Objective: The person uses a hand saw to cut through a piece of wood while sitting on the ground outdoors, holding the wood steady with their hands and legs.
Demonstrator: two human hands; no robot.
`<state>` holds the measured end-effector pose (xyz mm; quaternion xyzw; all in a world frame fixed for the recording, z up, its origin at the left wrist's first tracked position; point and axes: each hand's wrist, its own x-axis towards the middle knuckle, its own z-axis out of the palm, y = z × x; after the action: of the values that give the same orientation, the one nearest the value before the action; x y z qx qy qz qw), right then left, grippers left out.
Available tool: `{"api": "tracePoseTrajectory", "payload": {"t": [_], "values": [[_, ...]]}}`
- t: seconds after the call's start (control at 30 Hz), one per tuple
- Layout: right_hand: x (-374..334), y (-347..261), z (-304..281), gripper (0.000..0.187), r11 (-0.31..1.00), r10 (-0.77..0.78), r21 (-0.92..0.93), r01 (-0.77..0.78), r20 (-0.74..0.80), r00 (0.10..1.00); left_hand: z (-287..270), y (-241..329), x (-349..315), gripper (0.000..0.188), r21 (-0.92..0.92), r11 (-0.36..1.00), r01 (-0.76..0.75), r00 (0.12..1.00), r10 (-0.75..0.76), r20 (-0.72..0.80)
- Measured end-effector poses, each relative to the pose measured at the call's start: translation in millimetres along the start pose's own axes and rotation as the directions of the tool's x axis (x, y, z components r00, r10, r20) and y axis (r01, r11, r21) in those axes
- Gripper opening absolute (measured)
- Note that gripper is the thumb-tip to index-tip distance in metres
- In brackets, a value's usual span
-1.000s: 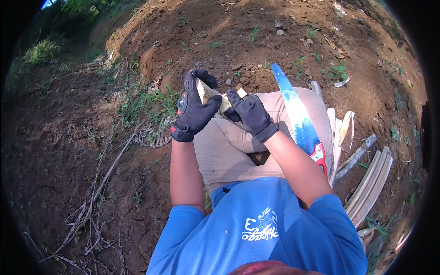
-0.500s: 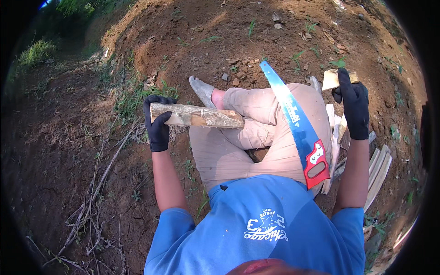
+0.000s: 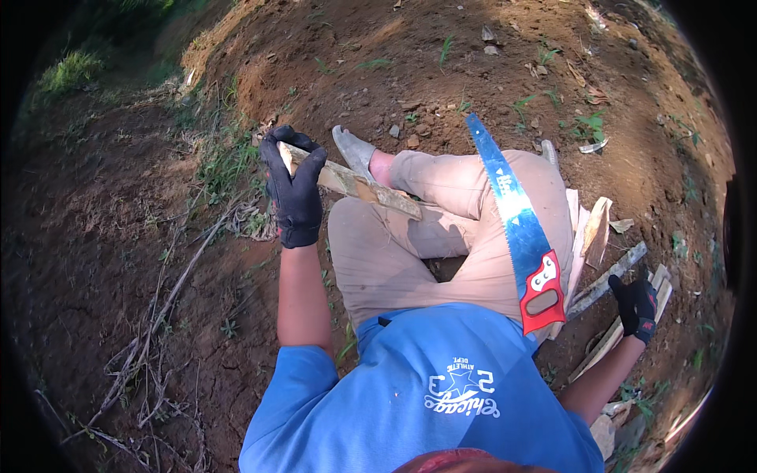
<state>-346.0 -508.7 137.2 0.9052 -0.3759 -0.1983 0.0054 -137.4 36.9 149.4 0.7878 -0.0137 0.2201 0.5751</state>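
My left hand (image 3: 295, 189), in a black glove, is closed around the near end of a short split piece of wood (image 3: 355, 187) with pale faces and some bark. Its far end slants down over my left shin. My right hand (image 3: 635, 306), also gloved, is at the pale wooden slats (image 3: 661, 293) on the ground to my right, thumb and a finger apart. Whether its other fingers touch a slat is hidden. Across my right thigh lies a handsaw (image 3: 511, 193) with a blue blade and red handle.
A wood chunk (image 3: 597, 229) and long split pieces (image 3: 576, 244) lie beside my right leg, along with a greyish stick (image 3: 607, 280). Dry twigs (image 3: 150, 347) are strewn on the soil to my left. A dirt slope (image 3: 355, 71) rises ahead.
My right hand has let go of the small wood piece and moved down and back to the slats. My left hand has turned, tilting its wood piece so the far end points down.
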Motion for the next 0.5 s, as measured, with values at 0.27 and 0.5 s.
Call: {"api": "tracePoseTrajectory", "payload": {"t": [0.27, 0.5], "values": [[-74, -133, 8, 0.071, 0.600, -0.562, 0.252, 0.759, -0.542, 0.624, 24, 46, -1, 0.052, -0.176, 0.983, -0.049, 0.958, 0.096, 0.270], [-89, -126, 79, 0.084, 0.729, -0.474, 0.255, 0.635, -0.481, 0.738, 11, 20, -31, 0.079, -0.472, 0.878, 0.081, 0.951, 0.073, 0.300]]}}
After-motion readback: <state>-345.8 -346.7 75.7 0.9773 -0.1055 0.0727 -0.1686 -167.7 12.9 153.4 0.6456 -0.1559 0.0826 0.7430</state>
